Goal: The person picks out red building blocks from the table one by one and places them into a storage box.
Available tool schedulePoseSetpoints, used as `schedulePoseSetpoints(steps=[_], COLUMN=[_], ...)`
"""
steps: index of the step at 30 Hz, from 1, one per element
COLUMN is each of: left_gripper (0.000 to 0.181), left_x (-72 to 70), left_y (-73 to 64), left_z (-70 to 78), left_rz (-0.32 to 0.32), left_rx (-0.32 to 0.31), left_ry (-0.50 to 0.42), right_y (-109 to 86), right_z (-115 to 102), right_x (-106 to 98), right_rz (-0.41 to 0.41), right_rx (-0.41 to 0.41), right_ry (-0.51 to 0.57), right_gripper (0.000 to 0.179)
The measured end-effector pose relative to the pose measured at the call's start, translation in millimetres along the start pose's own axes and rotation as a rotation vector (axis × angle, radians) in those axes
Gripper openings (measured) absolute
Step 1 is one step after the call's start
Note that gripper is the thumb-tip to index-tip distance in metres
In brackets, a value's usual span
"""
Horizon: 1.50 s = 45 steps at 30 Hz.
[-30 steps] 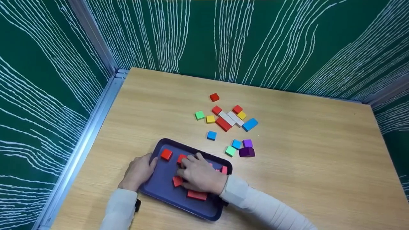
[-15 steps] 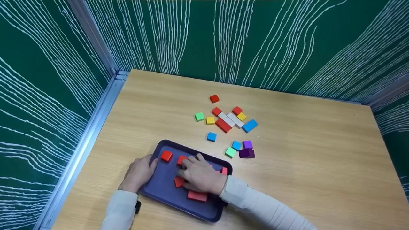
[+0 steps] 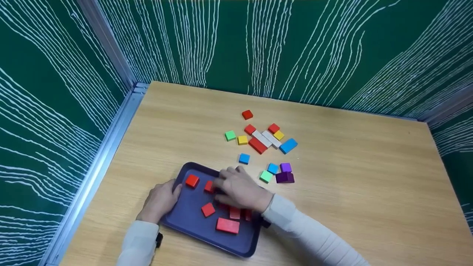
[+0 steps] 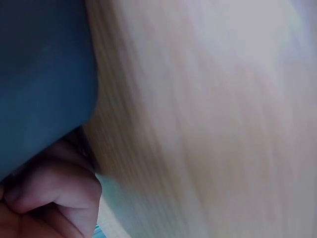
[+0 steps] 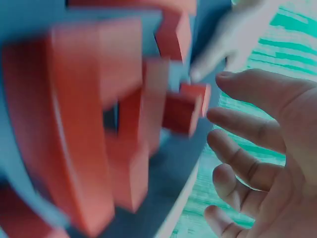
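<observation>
A dark blue tray lies at an angle near the table's front. My left hand grips its left end, thumb over the rim; the left wrist view has curled fingers against the tray's side. Above the tray's right half hovers my right hand, partly hiding the red blocks below. In the right wrist view, its loosely bent fingers are spread and hold nothing. Uncovered in the tray are a red cube, another red block and a longer red block.
Beyond the tray, several loose blocks lie on the wooden table: a red one, a green one, a white one, a blue one and a purple one. Green panels border the table's back and left.
My right hand has moved away from the red blocks, toward the tray's far edge and slightly right, exposing more of them. The left hand keeps its hold on the tray.
</observation>
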State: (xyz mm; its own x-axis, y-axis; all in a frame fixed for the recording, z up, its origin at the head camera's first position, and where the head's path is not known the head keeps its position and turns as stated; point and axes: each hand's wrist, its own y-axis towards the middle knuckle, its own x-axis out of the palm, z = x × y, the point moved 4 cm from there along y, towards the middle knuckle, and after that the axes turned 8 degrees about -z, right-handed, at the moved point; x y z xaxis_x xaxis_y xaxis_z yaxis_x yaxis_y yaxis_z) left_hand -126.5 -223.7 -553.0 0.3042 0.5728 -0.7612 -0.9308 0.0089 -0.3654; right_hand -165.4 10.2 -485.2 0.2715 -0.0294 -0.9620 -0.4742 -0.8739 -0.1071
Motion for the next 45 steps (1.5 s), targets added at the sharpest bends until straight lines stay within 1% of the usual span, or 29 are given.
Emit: schedulePoseSetpoints(steps=[2, 4, 7, 11, 13, 16, 20, 27, 30, 33, 35, 38, 45], left_gripper=[0.031, 0.035, 0.039, 0.031, 0.030, 0.029, 0.031, 0.033, 0.033, 0.036, 0.038, 0.037, 0.034], left_x=[0.2, 0.4, 1.2, 1.6, 1.4, 1.4, 1.0, 1.3, 1.5, 2.0, 1.9, 1.2, 1.5], left_y=[0.1, 0.2, 0.6, 1.1, 0.9, 1.2, 1.1, 0.9, 1.4, 1.1, 0.7, 0.5, 0.8], left_z=[-0.2, -0.2, -0.8, -1.0, -0.7, -0.7, -0.8, -0.1, -0.3, 0.4, 0.5, 0.7, -0.2], left_rz=[-0.003, -0.006, -0.016, -0.026, -0.029, -0.041, -0.048, -0.048, -0.046, -0.041, -0.038, -0.035, -0.031], left_rx=[-0.002, -0.003, -0.010, -0.021, -0.024, -0.036, -0.046, -0.039, -0.039, -0.030, -0.026, -0.022, -0.019], left_ry=[-0.001, -0.004, -0.012, -0.018, -0.016, -0.016, -0.012, -0.011, -0.006, 0.001, -0.003, -0.005, -0.004], right_y=[-1.8, -4.2, -9.2, -18.5, -23.2, -29.7, -34.8, -33.3, -31.9, -32.0, -31.8, -31.9, -31.8], right_z=[12.9, 26.9, 51.6, 87.6, 104.1, 124.9, 141.7, 156.4, 159.4, 159.4, 158.1, 155.1, 148.8], right_x=[-7.3, -14.4, -24.0, -34.5, -38.3, -41.6, -41.1, -25.0, -15.9, -8.8, -5.6, -2.6, 1.8], right_rz=[0.034, 0.063, 0.107, 0.127, 0.129, 0.137, 0.133, 0.065, 0.032, 0.012, 0.012, 0.031, 0.074], right_rx=[0.027, 0.044, 0.113, 0.256, 0.310, 0.369, 0.433, 0.531, 0.539, 0.527, 0.520, 0.515, 0.504], right_ry=[0.030, 0.026, 0.069, 0.151, 0.151, 0.142, 0.134, 0.160, 0.136, 0.089, 0.065, 0.047, 0.043], right_gripper=[0.027, 0.025, 0.026, 0.030, 0.034, 0.038, 0.040, 0.042, 0.042, 0.036, 0.032, 0.030, 0.028])
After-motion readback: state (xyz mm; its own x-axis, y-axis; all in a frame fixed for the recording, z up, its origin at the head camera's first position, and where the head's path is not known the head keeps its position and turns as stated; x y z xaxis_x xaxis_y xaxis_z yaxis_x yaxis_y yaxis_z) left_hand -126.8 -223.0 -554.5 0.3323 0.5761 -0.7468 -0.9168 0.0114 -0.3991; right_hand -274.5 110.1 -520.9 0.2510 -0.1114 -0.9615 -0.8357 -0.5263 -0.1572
